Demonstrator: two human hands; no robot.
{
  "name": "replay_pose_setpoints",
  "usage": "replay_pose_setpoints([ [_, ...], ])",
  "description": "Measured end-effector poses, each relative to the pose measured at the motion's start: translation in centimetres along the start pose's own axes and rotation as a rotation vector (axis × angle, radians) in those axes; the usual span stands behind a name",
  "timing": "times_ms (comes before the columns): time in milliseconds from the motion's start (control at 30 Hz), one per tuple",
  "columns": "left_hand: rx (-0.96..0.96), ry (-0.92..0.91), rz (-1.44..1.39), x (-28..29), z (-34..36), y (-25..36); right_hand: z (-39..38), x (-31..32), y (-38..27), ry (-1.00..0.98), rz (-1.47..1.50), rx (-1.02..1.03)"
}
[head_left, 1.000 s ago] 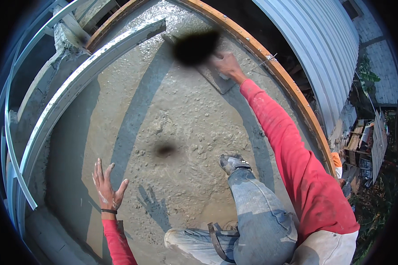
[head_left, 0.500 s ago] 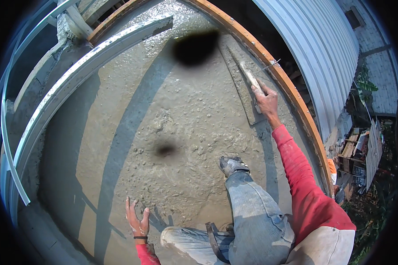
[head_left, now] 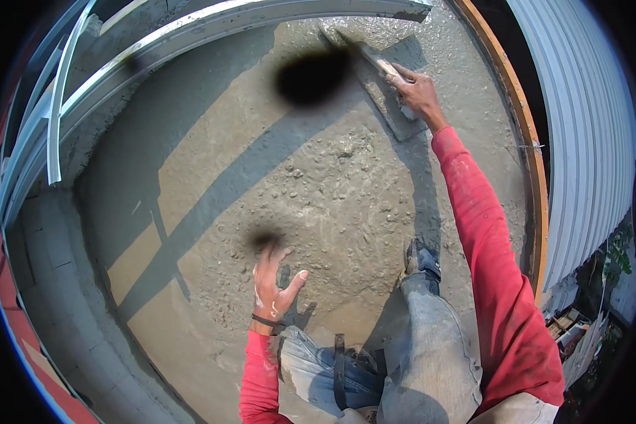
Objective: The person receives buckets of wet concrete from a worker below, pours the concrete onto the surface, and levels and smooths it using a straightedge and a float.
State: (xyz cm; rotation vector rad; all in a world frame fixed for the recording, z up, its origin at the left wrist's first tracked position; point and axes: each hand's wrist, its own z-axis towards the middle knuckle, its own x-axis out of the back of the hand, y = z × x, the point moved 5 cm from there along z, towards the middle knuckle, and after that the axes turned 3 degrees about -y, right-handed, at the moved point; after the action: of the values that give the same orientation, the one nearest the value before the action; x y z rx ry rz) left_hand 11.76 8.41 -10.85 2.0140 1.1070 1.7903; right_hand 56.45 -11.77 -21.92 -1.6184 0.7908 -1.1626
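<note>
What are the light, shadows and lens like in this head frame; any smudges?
Head view: hard sunlight throws long dark shadow bands across the wet concrete; two blurred dark smudges sit on the picture, one near the float in the right hand, one by the left hand; fisheye bends the metal rail and the orange form edge; a black rim rings the picture.

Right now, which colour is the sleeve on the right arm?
Red sleeve, clearest in the head view.
</note>
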Motion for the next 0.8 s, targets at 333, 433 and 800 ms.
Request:
replay_pose_setpoints([
  [333, -0.092, 0.113, -0.108, -2.0, 0.6, 0.4, -14.3, -18.5, -4.3, -0.435, -0.214, 0.414],
  [433, -0.049, 0.210, -0.257, -0.2, -0.1, 0.0, -19.5, -15.1, -4.3, -0.398, -0.294, 0.502],
  [800, -0.135, 0.208, -0.283, 0.0, -2.0, 1.9, -23.9, 13.0, 5.0, 0.474, -0.302, -0.112],
])
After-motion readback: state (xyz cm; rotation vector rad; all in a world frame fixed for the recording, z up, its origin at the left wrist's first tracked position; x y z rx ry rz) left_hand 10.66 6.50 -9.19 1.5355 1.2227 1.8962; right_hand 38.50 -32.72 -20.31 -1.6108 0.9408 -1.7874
